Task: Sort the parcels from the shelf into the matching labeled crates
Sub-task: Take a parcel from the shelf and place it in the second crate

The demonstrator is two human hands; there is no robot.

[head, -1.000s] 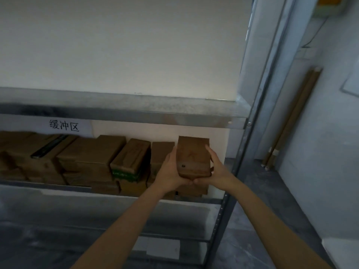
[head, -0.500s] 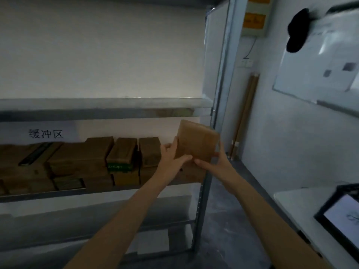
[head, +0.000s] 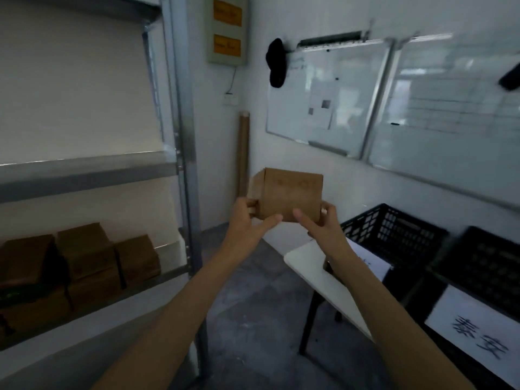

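Note:
A brown cardboard parcel [head: 289, 194] is held up in front of me, clear of the shelf. My left hand [head: 247, 223] grips its left lower edge and my right hand [head: 319, 226] grips its right lower edge, thumbs on the near face. Several more brown parcels [head: 90, 257] lie on the metal shelf [head: 84, 175] at the left. Two black crates stand on a white table [head: 315, 266] at the right: a far crate [head: 394, 229] and a near crate [head: 484, 266] with a white paper label [head: 475, 327] bearing handwritten characters.
The shelf's grey upright post [head: 185, 164] stands between the parcels and the table. Whiteboards [head: 394, 108] hang on the right wall, a cardboard tube [head: 243, 153] leans in the corner, and bare grey floor [head: 247, 305] lies between shelf and table.
The parcel came off the shelf and moved right with both hands on it. My view swung right, bringing the table and black crates into sight.

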